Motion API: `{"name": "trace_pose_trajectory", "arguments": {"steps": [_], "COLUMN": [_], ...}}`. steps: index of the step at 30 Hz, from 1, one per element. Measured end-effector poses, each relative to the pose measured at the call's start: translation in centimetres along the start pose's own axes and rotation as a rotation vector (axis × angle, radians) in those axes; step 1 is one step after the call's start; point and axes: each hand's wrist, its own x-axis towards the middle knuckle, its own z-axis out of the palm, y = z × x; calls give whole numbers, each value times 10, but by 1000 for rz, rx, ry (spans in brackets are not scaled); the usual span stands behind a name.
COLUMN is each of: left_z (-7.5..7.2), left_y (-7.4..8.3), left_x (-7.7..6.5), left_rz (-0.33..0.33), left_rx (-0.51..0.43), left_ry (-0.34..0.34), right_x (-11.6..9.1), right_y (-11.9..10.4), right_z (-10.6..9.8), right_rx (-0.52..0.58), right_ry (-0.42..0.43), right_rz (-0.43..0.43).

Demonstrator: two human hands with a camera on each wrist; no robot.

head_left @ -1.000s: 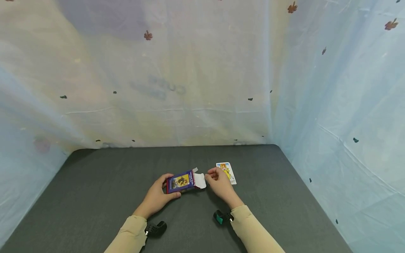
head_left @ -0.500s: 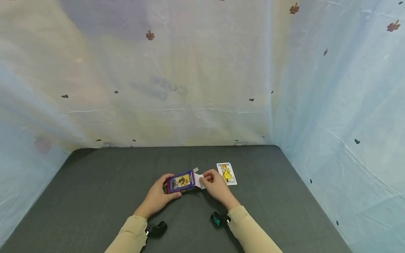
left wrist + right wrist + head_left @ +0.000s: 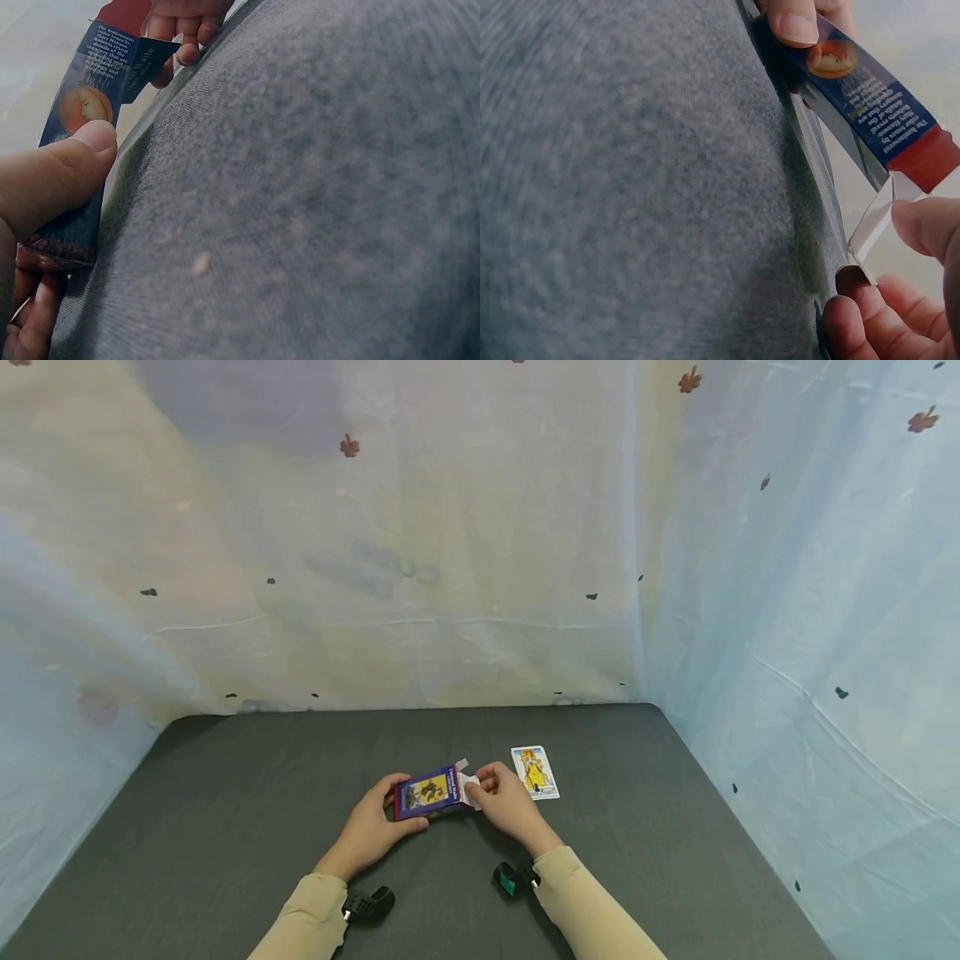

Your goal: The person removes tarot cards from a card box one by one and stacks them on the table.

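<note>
My left hand (image 3: 375,822) grips a blue tarot card box (image 3: 427,792) by its closed end. In the left wrist view its thumb lies along the narrow side of the box (image 3: 82,97), with fingertips showing below. The open end faces right, its white-lined lid flap (image 3: 877,217) folded out and a small red side flap (image 3: 926,157) sticking out. My right hand (image 3: 506,803) pinches the lid flap between thumb and fingers. Just beyond that hand a white-bordered tarot card (image 3: 536,772) with a yellow figure lies face up; whether others lie under it I cannot tell.
A dark grey cloth-covered table (image 3: 262,810) lies under everything. Pale printed curtains (image 3: 450,527) hang behind the far edge and at both sides. A black strap (image 3: 367,906) sits at the left wrist, another strap (image 3: 507,881) at the right.
My right hand has moved left from beside the card onto the box's lid flap and now pinches it. The card shows more fully. The left hand and box have stayed in place.
</note>
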Motion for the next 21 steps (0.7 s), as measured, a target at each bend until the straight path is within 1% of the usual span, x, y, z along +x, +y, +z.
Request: {"name": "trace_pose_trajectory", "arguments": {"steps": [11, 17, 21], "left_z": [1, 2, 1], "left_y": [-2, -1, 0], "left_x": [0, 0, 0], "left_rz": [4, 4, 3], "left_rx": [3, 7, 8], "left_ry": [4, 5, 8], "right_x": [-1, -1, 1], "right_y": [-3, -2, -3], "right_z": [-1, 0, 2], "right_rx": [-7, -22, -25], "right_ry": [-14, -4, -24], "right_rz": [3, 15, 14]}}
